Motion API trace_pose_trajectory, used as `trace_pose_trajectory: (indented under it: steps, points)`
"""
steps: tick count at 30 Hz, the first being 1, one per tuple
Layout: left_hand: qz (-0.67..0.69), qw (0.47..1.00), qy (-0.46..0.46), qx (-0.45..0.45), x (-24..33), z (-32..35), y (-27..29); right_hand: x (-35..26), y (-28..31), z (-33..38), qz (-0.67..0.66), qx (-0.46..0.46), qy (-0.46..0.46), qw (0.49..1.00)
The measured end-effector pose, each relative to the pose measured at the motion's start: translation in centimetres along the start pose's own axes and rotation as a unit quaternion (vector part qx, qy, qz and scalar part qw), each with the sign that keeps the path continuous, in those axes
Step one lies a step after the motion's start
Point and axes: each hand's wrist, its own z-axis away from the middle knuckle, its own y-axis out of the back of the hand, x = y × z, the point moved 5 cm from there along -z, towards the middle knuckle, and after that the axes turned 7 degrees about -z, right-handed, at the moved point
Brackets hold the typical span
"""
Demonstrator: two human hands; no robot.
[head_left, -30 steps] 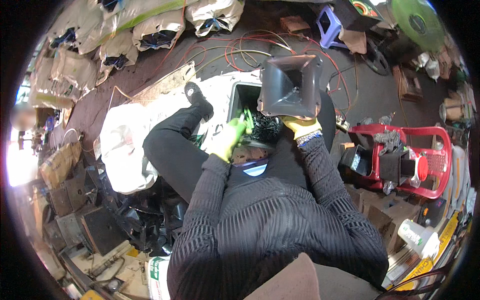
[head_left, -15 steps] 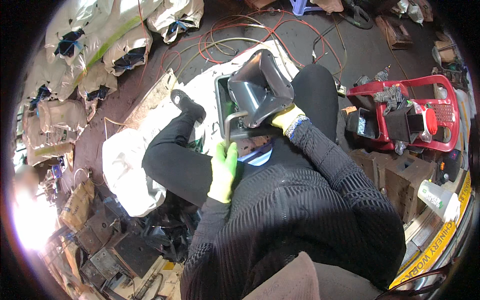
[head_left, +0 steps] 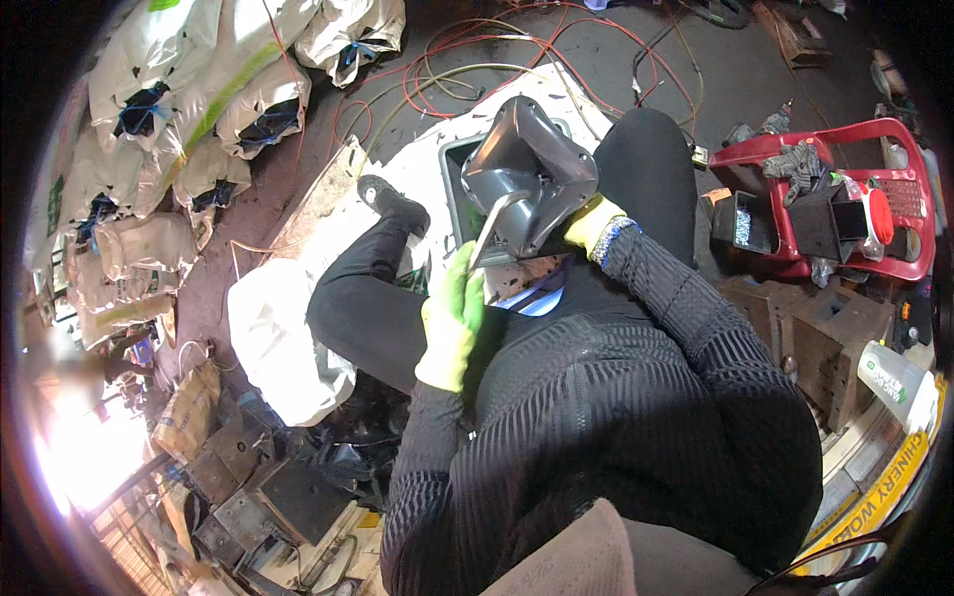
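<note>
My right hand, in a yellow-green knit glove, is closed on the lower right edge of a glossy dark, angular moulded part. The part is tilted over a dark rectangular bin, with small holes at its corners. An L-shaped metal rod like a hex key has its bent end against the part's lower side. My left hand, gloved alike, is upright with fingers stretched out beside the rod's free end. Whether the fingertips touch the rod I cannot tell.
White sheeting lies under the bin. Stuffed white bags are piled at left, and hoses coil beyond. On the right stand a red plastic chair bearing boxes, metal blocks and a plastic cup.
My left hand has opened from its grip on the rod. The rod has turned to slant down leftward from its bend. My right hand still holds the part. The whole view has shifted slightly.
</note>
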Motion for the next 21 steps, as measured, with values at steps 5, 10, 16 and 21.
trace_pose_trajectory:
  steps: [5, 10, 16, 21]
  points:
    - [-0.08, 0.988, -0.127, -0.041, 0.0, -3.2, -2.1, -0.6, -0.1, 0.9, -0.01, 0.004, -0.004, 1.0]
    - [-0.202, 0.959, -0.191, -0.06, 0.3, -3.8, -3.5, -0.9, 0.1, 1.2, -0.021, 0.013, -0.004, 1.0]
    - [-0.143, 0.951, -0.26, 0.09, 1.2, -3.8, -2.5, -0.8, 1.0, 1.8, -0.034, 0.026, -0.007, 0.999]
    - [-0.259, 0.94, -0.214, -0.06, 0.2, -4.6, -4.5, -0.5, 1.3, 2.8, -0.033, 0.027, -0.01, 0.999]
